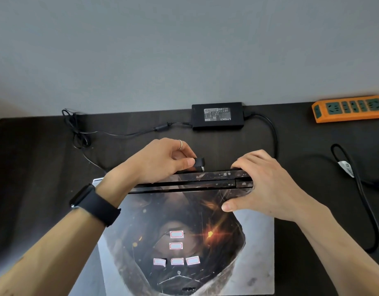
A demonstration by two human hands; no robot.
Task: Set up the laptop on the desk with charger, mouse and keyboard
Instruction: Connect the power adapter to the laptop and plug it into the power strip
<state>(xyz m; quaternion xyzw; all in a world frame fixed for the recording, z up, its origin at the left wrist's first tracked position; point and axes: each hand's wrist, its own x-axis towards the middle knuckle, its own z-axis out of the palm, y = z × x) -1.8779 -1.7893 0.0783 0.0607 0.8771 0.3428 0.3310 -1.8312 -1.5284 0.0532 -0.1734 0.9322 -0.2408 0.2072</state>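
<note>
Plugging the charger in is the step we judge to be in hand. Our left hand (pixel 163 161) pinches the angled plug (pixel 199 163) between thumb and forefinger, its metal tip pointing down just beside the rear edge of the laptop (pixel 184 242). The laptop lies closed at the middle of the dark surface (pixel 35 167), its printed lid facing up. Our right hand (pixel 263 184) has its grip on the laptop's rear corner at 2 o'clock, fingers curled over the back edge and thumb on the lid.

To do this well, we use that right grip to steady the laptop or tip it slightly, since the socket is hidden from us on the back face. We line the tip up square with the port before we push, and we press on the plug body, not on the thin cord (pixel 120 132), which runs off to 10 o'clock in a loose tangle. We leave that slack free so nothing tugs sideways.

The charger brick (pixel 217 115) sits at 12 o'clock. Its mains cable (pixel 363 199) loops out at 3 o'clock, and the orange power strip (pixel 351 108) waits at 2 o'clock. We see no mouse or keyboard.
</note>
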